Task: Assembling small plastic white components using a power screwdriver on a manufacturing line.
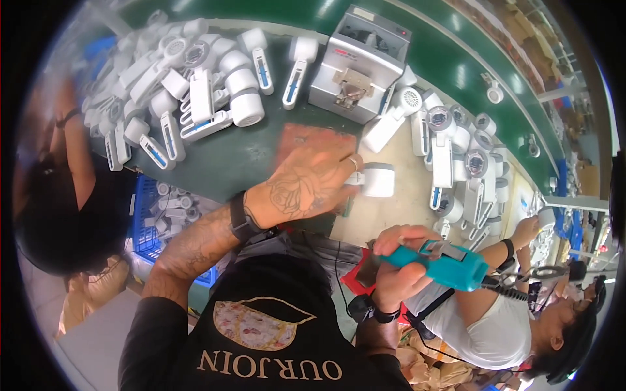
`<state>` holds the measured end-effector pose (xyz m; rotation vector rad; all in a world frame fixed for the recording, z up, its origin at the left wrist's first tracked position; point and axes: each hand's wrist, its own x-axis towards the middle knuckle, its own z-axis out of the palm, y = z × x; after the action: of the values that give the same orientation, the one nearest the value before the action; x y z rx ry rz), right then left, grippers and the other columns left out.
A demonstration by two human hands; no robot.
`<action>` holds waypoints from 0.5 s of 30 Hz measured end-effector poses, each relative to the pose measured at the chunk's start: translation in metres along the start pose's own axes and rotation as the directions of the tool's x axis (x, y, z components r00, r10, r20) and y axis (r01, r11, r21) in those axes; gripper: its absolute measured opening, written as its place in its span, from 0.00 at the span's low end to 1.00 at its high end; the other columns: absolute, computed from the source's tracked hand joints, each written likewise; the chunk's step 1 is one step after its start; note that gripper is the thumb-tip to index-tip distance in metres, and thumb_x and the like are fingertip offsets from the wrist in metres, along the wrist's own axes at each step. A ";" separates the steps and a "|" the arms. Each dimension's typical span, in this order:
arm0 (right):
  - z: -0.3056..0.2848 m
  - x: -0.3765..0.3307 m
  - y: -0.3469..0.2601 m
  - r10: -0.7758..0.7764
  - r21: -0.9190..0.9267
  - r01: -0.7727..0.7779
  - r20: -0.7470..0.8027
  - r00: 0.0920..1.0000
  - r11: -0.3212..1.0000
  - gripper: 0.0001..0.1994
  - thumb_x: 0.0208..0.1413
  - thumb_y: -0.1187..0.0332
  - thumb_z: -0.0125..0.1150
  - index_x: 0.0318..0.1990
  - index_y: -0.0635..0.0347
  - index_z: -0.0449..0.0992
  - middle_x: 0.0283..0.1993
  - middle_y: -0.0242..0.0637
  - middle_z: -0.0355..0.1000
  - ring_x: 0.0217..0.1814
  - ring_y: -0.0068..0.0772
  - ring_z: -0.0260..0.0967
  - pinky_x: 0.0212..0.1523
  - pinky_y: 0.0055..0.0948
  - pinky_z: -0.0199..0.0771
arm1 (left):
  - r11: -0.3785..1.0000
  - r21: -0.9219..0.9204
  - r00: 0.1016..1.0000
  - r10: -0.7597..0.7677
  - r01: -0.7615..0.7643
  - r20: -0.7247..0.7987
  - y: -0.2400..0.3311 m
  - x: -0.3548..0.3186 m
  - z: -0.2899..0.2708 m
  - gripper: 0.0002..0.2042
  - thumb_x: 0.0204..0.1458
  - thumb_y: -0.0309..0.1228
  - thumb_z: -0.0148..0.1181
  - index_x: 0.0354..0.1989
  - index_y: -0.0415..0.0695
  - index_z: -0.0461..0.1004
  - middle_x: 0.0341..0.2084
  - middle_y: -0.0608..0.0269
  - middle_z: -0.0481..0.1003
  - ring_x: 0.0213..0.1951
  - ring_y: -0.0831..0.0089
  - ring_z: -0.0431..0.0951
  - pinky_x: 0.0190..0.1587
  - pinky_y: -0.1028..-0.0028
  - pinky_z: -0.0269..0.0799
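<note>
Palm down over a red pad (301,140), my left hand (313,179) has its fingers curled onto a white handheld device (378,180). Its round head sticks out to the right of my fingers, while the rest of it is mostly covered by the hand. A teal electric screwdriver (450,266) lies in the grip of my right hand (404,264), below and to the right of the device. A metal lever runs along its body, and a dark coiled cord leaves its right end. The tool's working end points left, apart from the device; its tip is hard to make out.
A large heap of similar white devices (202,91) covers the table's left. Behind the pad stands a silver screw feeder (358,62). More devices (450,150) crowd the right side. Co-workers sit at left and right (482,326); a blue crate (147,221) is below left.
</note>
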<state>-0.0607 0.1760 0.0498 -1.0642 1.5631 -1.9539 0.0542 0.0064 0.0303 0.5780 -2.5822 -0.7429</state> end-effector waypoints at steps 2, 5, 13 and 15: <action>0.008 0.010 0.001 -0.013 0.016 0.014 -0.059 0.998 1.000 0.39 0.58 0.33 0.51 0.48 0.71 0.64 0.22 0.35 0.62 0.21 0.31 0.64 0.22 0.28 0.66 | 0.994 -0.047 0.988 0.092 -0.098 -0.126 -0.017 -0.004 0.007 0.15 0.48 0.37 0.66 0.42 0.44 0.75 0.47 0.59 0.75 0.49 0.55 0.75 0.50 0.57 0.71; 0.020 0.031 -0.003 -0.037 0.034 0.038 -0.045 0.998 0.999 0.40 0.57 0.30 0.47 0.50 0.67 0.66 0.21 0.33 0.61 0.20 0.29 0.60 0.21 0.27 0.62 | 1.000 0.003 0.992 0.015 -0.015 -0.126 -0.019 -0.014 0.003 0.15 0.48 0.38 0.66 0.41 0.44 0.76 0.51 0.58 0.75 0.50 0.55 0.75 0.49 0.57 0.71; 0.077 0.130 0.010 -0.133 0.085 0.135 -0.027 0.991 0.987 0.33 0.65 0.41 0.47 0.50 0.70 0.70 0.25 0.33 0.65 0.26 0.29 0.64 0.31 0.29 0.68 | 0.999 0.002 0.998 0.053 -0.053 -0.041 -0.044 0.003 -0.005 0.15 0.48 0.41 0.66 0.39 0.44 0.77 0.44 0.59 0.74 0.47 0.60 0.73 0.47 0.62 0.69; 0.092 0.151 0.019 -0.189 0.028 0.188 0.006 0.982 0.982 0.28 0.67 0.46 0.48 0.48 0.69 0.71 0.26 0.34 0.67 0.28 0.28 0.67 0.31 0.27 0.68 | 0.994 0.059 0.995 0.092 -0.094 0.035 -0.042 -0.001 -0.006 0.18 0.48 0.43 0.65 0.45 0.46 0.77 0.50 0.61 0.73 0.53 0.62 0.71 0.52 0.63 0.68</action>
<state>-0.0855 0.0028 0.0846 -1.2483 1.4736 -2.0832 0.0697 -0.0281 0.0101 0.4635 -2.6489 -0.6509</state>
